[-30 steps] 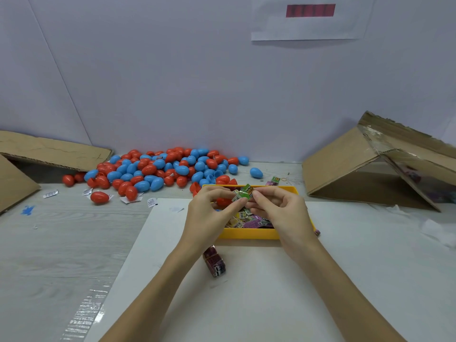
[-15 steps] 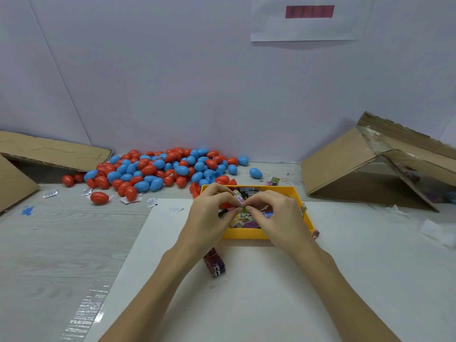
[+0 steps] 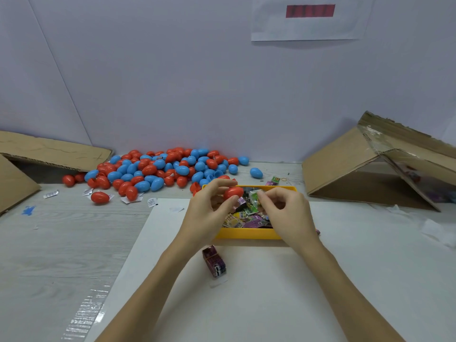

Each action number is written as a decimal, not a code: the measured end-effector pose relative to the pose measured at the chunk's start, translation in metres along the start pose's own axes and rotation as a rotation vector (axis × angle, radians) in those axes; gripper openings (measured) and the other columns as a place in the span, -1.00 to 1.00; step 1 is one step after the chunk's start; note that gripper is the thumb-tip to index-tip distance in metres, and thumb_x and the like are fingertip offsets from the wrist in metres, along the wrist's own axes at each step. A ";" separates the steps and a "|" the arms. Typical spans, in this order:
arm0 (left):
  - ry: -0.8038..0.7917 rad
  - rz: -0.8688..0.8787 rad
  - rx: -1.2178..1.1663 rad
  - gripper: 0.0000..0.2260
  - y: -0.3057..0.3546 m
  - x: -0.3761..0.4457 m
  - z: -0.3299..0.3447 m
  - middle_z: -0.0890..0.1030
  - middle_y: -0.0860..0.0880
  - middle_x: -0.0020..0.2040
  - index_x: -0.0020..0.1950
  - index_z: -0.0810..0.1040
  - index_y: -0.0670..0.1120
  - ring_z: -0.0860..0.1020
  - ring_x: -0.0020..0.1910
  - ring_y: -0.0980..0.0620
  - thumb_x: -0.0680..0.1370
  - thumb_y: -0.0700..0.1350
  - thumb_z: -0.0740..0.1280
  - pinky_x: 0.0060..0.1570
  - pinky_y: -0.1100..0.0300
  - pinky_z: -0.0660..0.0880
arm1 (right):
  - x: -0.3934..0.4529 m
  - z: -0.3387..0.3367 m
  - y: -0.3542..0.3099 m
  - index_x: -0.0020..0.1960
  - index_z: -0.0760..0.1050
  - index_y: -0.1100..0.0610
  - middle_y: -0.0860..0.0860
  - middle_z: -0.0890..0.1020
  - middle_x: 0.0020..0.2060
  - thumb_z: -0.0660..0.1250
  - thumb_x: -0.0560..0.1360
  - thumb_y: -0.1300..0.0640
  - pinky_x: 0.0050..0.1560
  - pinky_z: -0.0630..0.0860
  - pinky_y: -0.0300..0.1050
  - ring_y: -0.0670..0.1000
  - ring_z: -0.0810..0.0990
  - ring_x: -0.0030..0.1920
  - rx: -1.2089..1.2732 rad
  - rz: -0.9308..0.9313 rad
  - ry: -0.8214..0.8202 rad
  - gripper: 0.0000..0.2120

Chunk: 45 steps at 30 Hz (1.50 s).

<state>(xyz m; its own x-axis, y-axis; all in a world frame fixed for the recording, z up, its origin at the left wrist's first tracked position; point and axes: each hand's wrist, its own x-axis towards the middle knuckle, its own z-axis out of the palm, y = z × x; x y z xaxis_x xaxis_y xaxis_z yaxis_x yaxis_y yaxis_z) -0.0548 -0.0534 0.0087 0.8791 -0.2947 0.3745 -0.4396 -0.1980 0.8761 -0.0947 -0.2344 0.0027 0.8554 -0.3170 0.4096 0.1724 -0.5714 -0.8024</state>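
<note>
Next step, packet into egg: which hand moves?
Right, probably. The right hand pinches the green packet just beside the red egg, which the left hand grips above the yellow tray.

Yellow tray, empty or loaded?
Loaded: a heap of small coloured packets lies inside the yellow tray.

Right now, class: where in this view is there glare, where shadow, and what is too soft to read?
Head view: glare on the clear tape and the cardboard box; soft shadow under the wall paper; print on the green packet the right hand pinches, beside the red egg in the left hand, is unreadably soft.
</note>
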 end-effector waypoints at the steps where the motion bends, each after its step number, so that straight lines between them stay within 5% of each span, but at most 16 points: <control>1: -0.002 -0.025 -0.045 -0.73 0.001 0.000 0.001 0.68 0.04 0.10 0.30 0.55 -0.05 0.68 0.02 0.15 0.60 -0.16 0.41 0.04 0.27 0.61 | 0.001 -0.001 0.000 -0.24 0.64 -0.01 -0.12 0.68 -0.36 0.39 0.61 0.02 -0.19 0.51 -0.31 -0.15 0.65 -0.27 0.026 0.019 0.016 -0.75; 13: -0.010 -0.020 -0.028 -0.80 -0.001 -0.003 0.006 0.69 0.13 0.05 0.18 0.58 0.01 0.67 0.02 0.24 0.57 -0.11 0.45 -0.02 0.35 0.58 | -0.005 0.004 -0.002 -0.13 0.73 0.00 -0.17 0.69 -0.33 0.39 0.61 0.01 -0.21 0.56 -0.28 -0.17 0.65 -0.20 0.057 -0.020 0.001 -0.80; 23: 0.030 -0.024 0.058 -0.75 -0.003 -0.002 0.007 0.69 0.02 0.10 0.27 0.59 -0.05 0.68 0.04 0.13 0.60 -0.07 0.42 0.10 0.12 0.65 | -0.003 0.005 -0.001 -0.26 0.63 0.03 -0.18 0.54 -0.47 0.33 0.65 0.04 -0.35 0.39 -0.24 -0.14 0.50 -0.36 0.027 -0.072 -0.032 -0.68; 32: 0.041 -0.040 0.045 -0.77 -0.003 -0.002 0.008 0.69 0.01 0.11 0.28 0.59 -0.05 0.68 0.02 0.16 0.62 -0.08 0.38 0.01 0.29 0.62 | -0.005 0.004 -0.003 -0.25 0.59 -0.02 -0.26 0.52 -0.47 0.31 0.66 0.06 -0.36 0.32 -0.37 -0.17 0.50 -0.34 -0.002 -0.109 -0.054 -0.69; 39: 0.039 -0.055 0.031 -0.75 -0.001 -0.002 0.008 0.70 0.05 0.09 0.26 0.62 -0.03 0.68 0.06 0.12 0.60 -0.03 0.40 0.11 0.17 0.64 | -0.008 0.005 -0.003 -0.06 0.72 0.04 -0.16 0.64 -0.33 0.31 0.66 0.04 -0.29 0.43 -0.36 -0.17 0.59 -0.16 -0.048 -0.123 -0.086 -0.76; 45: 0.067 -0.063 0.023 -0.78 0.001 -0.002 0.007 0.70 0.06 0.07 0.23 0.64 -0.02 0.68 0.03 0.12 0.60 -0.03 0.40 0.07 0.15 0.65 | -0.004 0.005 -0.004 -0.32 0.56 0.02 -0.14 0.51 -0.49 0.30 0.66 0.08 -0.39 0.34 -0.31 -0.12 0.48 -0.39 0.020 -0.094 -0.028 -0.63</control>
<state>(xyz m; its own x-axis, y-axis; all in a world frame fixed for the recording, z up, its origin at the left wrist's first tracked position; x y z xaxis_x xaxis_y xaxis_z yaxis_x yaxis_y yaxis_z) -0.0579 -0.0591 0.0067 0.9153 -0.2175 0.3389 -0.3862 -0.2359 0.8917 -0.0967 -0.2269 0.0025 0.8482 -0.2410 0.4718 0.2624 -0.5825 -0.7693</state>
